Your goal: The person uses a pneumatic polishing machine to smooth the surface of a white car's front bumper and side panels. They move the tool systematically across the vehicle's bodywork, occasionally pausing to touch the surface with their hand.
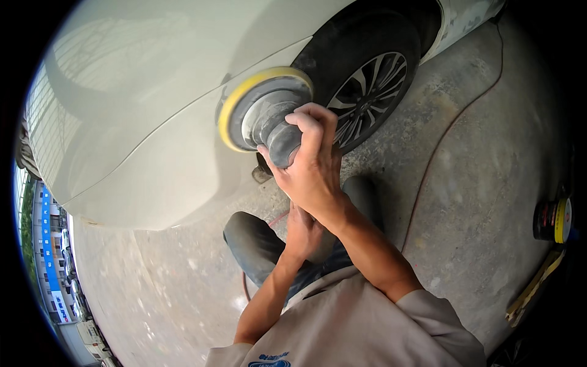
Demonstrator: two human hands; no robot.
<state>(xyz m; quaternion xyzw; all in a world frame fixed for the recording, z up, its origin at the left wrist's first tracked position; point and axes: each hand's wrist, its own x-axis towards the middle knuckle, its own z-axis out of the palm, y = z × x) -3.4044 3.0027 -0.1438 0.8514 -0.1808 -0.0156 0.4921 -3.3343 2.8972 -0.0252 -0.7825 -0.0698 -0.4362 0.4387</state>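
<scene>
The pale car body (pixel 140 116) fills the view from nine to twelve o'clock, its panel curving down toward me. At one o'clock sits the wheel (pixel 367 92), dark tyre around silver spokes, on the grey concrete floor (pixel 477 183), where a thin red cable (pixel 440 140) runs from two o'clock down toward my knees (pixel 257 241). At the centre I press the sander (pixel 263 110) flat against the panel, its yellow-edged pad touching the paint just beside the wheel arch. My right hand (pixel 312 168) is wrapped tight around its grey knob. My left hand (pixel 304 232) sits just below, at six o'clock; I cannot tell its grip. A black-and-yellow tin (pixel 553 220) lies at three o'clock.
</scene>
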